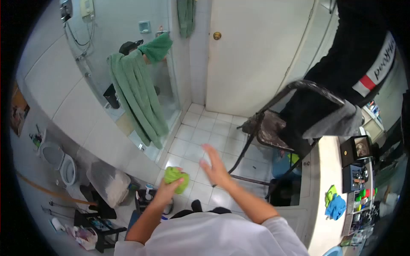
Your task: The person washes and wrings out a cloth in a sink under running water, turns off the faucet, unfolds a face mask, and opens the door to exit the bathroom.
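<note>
My left hand point(167, 190) is closed around a crumpled lime-green cloth point(174, 174), held out in front of my body above the tiled floor. To its right my right hand point(216, 170) is raised with the fingers apart, and nothing is in it. A gap separates that hand from the cloth. On the counter point(323, 170) at the right lie a blue cloth point(336, 207) and another lime-green cloth point(329, 195), bunched side by side.
A dark folding chair point(273, 128) with black clothing over it stands ahead right. Green towels point(139, 94) hang over the shower's edge, left of a closed white door point(252, 55). A toilet point(67, 170) and a plastic bag point(115, 187) are at the left.
</note>
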Demonstrator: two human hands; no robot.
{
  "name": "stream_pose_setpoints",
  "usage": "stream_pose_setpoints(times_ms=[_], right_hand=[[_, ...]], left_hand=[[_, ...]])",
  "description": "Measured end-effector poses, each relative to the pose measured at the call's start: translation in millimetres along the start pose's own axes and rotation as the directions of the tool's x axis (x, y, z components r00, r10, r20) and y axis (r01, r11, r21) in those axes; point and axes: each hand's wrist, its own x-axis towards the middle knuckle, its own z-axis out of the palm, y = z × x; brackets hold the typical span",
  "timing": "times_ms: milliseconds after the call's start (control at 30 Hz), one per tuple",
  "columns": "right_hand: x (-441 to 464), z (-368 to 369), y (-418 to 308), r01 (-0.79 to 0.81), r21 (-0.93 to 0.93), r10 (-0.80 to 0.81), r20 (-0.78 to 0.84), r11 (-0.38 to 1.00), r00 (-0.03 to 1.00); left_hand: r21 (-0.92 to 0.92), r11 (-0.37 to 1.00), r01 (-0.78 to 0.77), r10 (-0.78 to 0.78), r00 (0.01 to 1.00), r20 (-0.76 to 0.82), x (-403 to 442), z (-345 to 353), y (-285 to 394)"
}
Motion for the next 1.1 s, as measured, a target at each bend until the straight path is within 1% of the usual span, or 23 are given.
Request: stream_pose_setpoints(times_ms=[33,67,133,200,233,267,333,367,400,433,467,500,567,600,633,700,800,900,967,1000,1033,1067,1100], right_hand=[[33.8,7.9,25.6,-0.075,0.107,0.074,0.021,0.991,0.997],[66.5,12.4,46.9,-0.158,0.213,0.15,0.052,0.964,0.987],[133.7,11.3,71.3,-0.215,0.133,0.209,0.059,0.967,0.976],[202.4,3.1,90.4,-0.266,0.157,0.254,0.091,0.951,0.963],[240.4,2.1,109.3,-0.322,0.21,0.313,0.077,0.923,0.947],[279.7,1.1,129.2,-0.372,0.261,0.368,0.069,0.891,0.927],[359.5,-9.6,163.5,-0.416,0.105,0.416,0.02,0.903,0.909],[399.4,-11.8,193.2,-0.365,-0.058,0.363,-0.041,0.929,0.931],[438.5,-13.7,217.6,-0.31,-0.22,0.295,-0.097,0.925,0.951],[475.1,-17.8,241.4,-0.294,-0.29,0.272,-0.115,0.911,0.955],[516.1,-22.8,256.7,-0.273,-0.358,0.24,-0.137,0.893,0.961],[550.1,-23.6,271.6,-0.264,-0.419,0.218,-0.156,0.869,0.963],[614.9,-22.7,301.7,-0.324,-0.501,0.262,-0.192,0.802,0.946],[645.3,-21.1,315.8,-0.355,-0.54,0.281,-0.216,0.763,0.935],[670.2,-20.1,326.7,-0.351,-0.617,0.297,-0.192,0.704,0.935],[701.9,-24.6,347.7,-0.331,-0.764,0.342,-0.155,0.554,0.927],[734.7,-31.4,378.4,-0.374,-0.756,0.434,-0.134,0.537,0.891],[745.8,-21.8,419.7,-0.31,-0.801,0.393,-0.102,0.512,0.914],[745.7,-12.5,469.1,-0.253,-0.817,0.214,-0.162,0.517,0.963],[743.1,-11.6,481.5,-0.241,-0.761,0.165,-0.176,0.603,0.97],[734.8,-19.2,442.6,-0.222,-0.771,0.205,-0.121,0.597,0.971],[735.3,-20.0,449.4,-0.284,-0.737,0.3,-0.115,0.614,0.947],[731.9,-21.5,445.7,-0.333,-0.652,0.338,-0.123,0.681,0.933]], left_hand=[[0.075,0.997,-0.021,0.025,0.998,-0.056,13.0,-23.4,9.9],[0.1,0.994,-0.049,0.056,0.996,-0.067,25.9,-43.9,19.0],[0.156,0.983,-0.096,0.111,0.99,-0.085,48.5,-79.7,33.6],[0.129,0.986,-0.103,0.115,0.989,-0.089,72.8,-106.7,40.6],[0.111,0.987,-0.115,0.126,0.987,-0.099,85.1,-117.8,43.0],[0.096,0.991,-0.093,0.103,0.99,-0.1,98.6,-127.0,48.0],[0.065,0.996,-0.059,0.065,0.993,-0.097,132.3,-142.0,60.5],[0.056,0.996,-0.067,0.072,0.994,-0.086,151.7,-148.3,65.6],[0.05,0.996,-0.079,0.083,0.994,-0.072,173.7,-153.3,70.8],[0.047,0.995,-0.091,0.093,0.994,-0.059,196.2,-158.0,76.4],[0.117,0.987,-0.113,0.119,0.992,-0.052,222.6,-163.7,82.5],[0.095,0.99,-0.103,0.109,0.992,-0.061,249.8,-165.9,92.5],[0.05,0.996,-0.08,0.083,0.994,-0.072,311.6,-162.3,112.2],[0.091,0.99,-0.111,0.115,0.992,-0.044,347.0,-161.6,118.6],[0.208,0.973,-0.103,0.115,0.992,-0.05,376.5,-157.6,131.9],[0.281,0.953,-0.112,0.129,0.991,-0.04,426.3,-141.2,157.0],[0.33,0.932,-0.153,0.175,0.984,-0.037,487.7,-127.3,179.7],[0.192,0.969,-0.153,0.169,0.983,-0.069,545.7,-115.5,183.8],[0.121,0.985,-0.123,0.131,0.99,-0.059,574.4,-104.0,184.5],[0.087,0.99,-0.109,0.112,0.993,-0.036,590.6,-98.1,181.2],[0.05,0.996,-0.08,0.081,0.997,-0.011,607.8,-92.1,172.7],[0.018,0.999,-0.045,0.045,0.999,0.02,624.7,-88.6,158.9],[-0.009,1.0,-0.003,0.004,0.999,0.051,639.6,-85.2,149.3]])
